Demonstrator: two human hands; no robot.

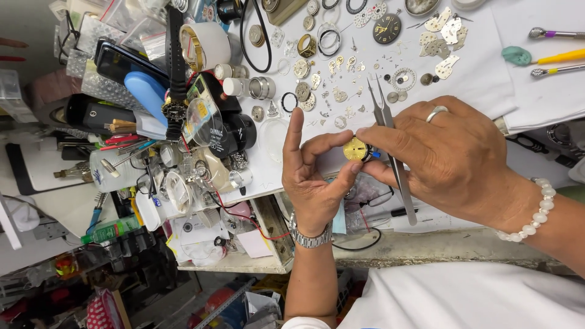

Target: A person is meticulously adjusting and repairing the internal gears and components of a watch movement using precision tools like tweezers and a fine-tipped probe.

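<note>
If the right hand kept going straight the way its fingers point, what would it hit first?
The right hand points left, pinching the small gold watch dial. Straight on, it would likely first meet the left hand, whose fingertips already grip the same dial from the other side.

Left hand point(314, 176) and right hand point(445, 155) together pinch a small gold dial point(354, 148) over the worktop point(487, 67). The right hand also carries tweezers point(390, 140), tips pointing away. Loose watch parts point(341, 85) lie scattered beyond, and a black dial point(387, 28) farther off.
</note>
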